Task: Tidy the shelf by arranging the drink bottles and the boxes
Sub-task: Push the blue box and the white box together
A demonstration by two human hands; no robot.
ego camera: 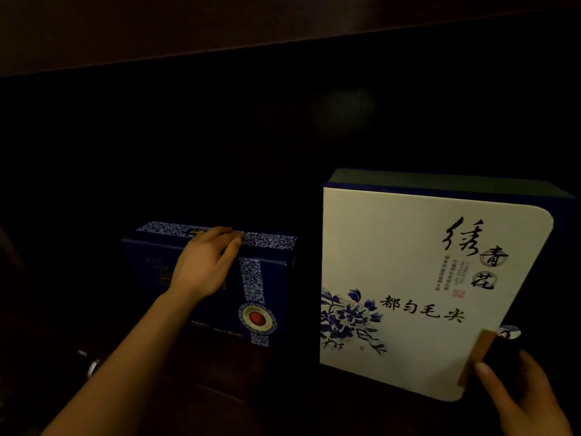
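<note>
A dark blue box (267,287) with a blue-and-white patterned band and a round red seal stands on the dim shelf at centre left. My left hand (204,262) lies over its top front edge, fingers curled onto the patterned top. To the right stands a larger white box (408,262) with black calligraphy and blue flowers, tilted slightly. My right hand (522,398) grips its lower right corner beside a brown clasp (474,357). No drink bottles can be made out in the dark.
The shelf recess is very dark; its back wall (283,136) and the board above (188,29) are barely visible. A small shiny object (92,366) glints at lower left. A gap separates the two boxes.
</note>
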